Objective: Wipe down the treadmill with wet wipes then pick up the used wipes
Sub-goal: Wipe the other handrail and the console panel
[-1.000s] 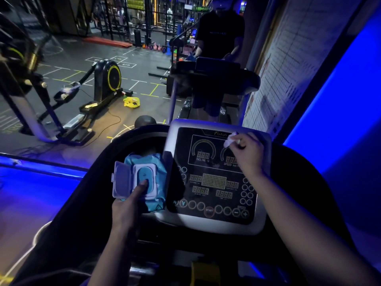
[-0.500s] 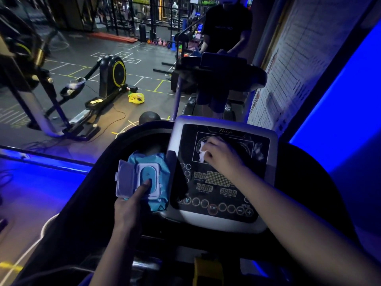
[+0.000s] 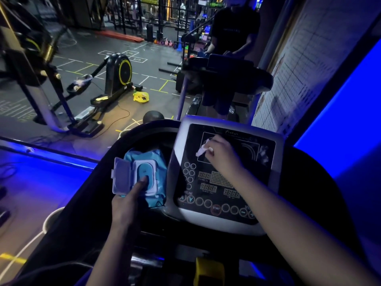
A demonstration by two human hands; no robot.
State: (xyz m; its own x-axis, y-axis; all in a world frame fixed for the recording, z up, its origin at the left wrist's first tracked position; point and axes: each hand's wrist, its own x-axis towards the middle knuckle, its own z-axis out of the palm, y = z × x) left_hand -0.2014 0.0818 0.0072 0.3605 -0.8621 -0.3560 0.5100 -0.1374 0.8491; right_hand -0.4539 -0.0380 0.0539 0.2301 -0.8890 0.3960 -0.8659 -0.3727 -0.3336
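Note:
The treadmill console (image 3: 224, 218) fills the middle, a dark display panel in a silver frame. My right hand (image 3: 223, 156) presses a white wet wipe (image 3: 203, 150) against the upper left dial of the panel. A blue wet wipes pack (image 3: 153, 162) with its white flip lid open lies in the console's left tray. My left hand (image 3: 127, 203) rests on the pack, with a finger on the lid opening.
A second treadmill (image 3: 226, 79) stands straight ahead with a person in dark clothes at it. An elliptical machine (image 3: 115, 79) and a yellow bag (image 3: 141, 97) are on the floor to the left. A blue-lit wall (image 3: 340, 120) runs along the right.
My right hand with the wipe has swept from the upper right of the panel to its upper left dial. My left hand has stayed on the pack.

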